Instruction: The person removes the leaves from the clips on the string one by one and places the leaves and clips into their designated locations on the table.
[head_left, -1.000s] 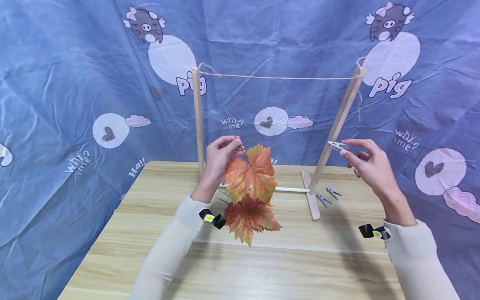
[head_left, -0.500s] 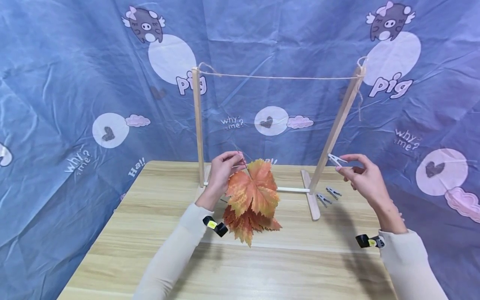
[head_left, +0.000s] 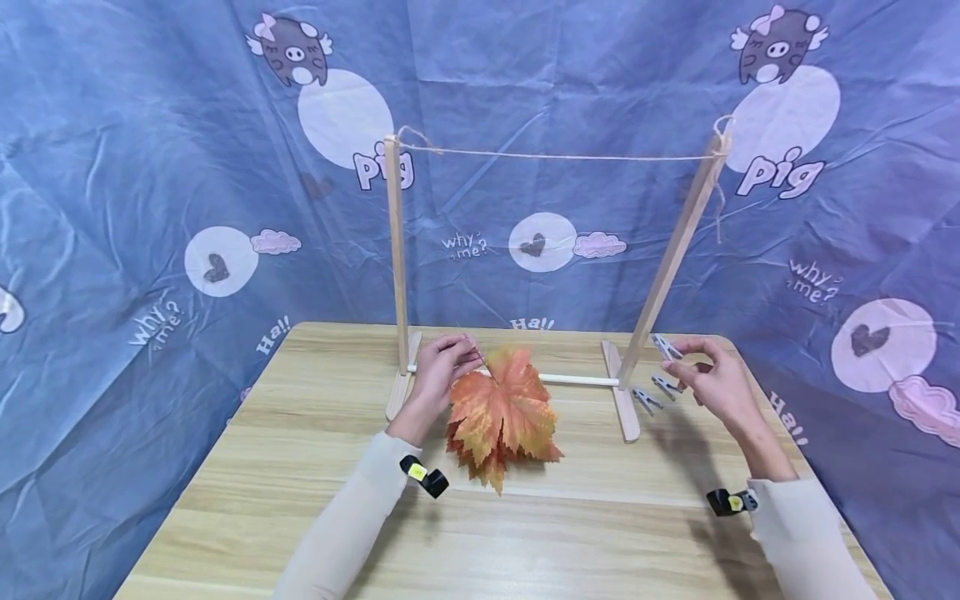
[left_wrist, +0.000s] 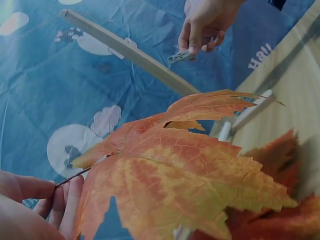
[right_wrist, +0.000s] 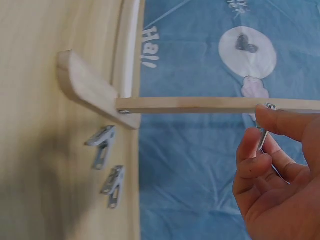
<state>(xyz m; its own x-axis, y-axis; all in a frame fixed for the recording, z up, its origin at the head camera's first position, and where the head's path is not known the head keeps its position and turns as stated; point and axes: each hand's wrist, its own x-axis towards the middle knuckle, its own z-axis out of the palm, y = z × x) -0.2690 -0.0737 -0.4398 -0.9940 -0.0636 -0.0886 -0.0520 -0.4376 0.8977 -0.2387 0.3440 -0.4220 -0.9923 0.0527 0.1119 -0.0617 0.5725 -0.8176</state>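
My left hand (head_left: 441,371) pinches the thin stem of an orange-yellow artificial leaf (head_left: 502,400) between thumb and fingers. That leaf hangs just over a redder leaf (left_wrist: 270,222) lower down, which it mostly covers in the head view. On the right, my right hand (head_left: 712,379) pinches a grey clothespin (head_left: 664,347) by its end, near the right post of a wooden stand. In the right wrist view the held clothespin is partly hidden by thumb and fingers. Two more clothespins (right_wrist: 102,146) (right_wrist: 115,186) lie on the table beside the stand's foot.
A string (head_left: 555,156) is tied between the tops of the left post (head_left: 397,258) and right post (head_left: 675,258). A white bar (head_left: 577,380) joins the posts low down. Behind the wooden table (head_left: 300,467) hangs a blue printed cloth (head_left: 480,75).
Both hands have come down toward the table, the left still pinching its leaf and the right its clothespin. The held leaf now overlaps more of the redder one.
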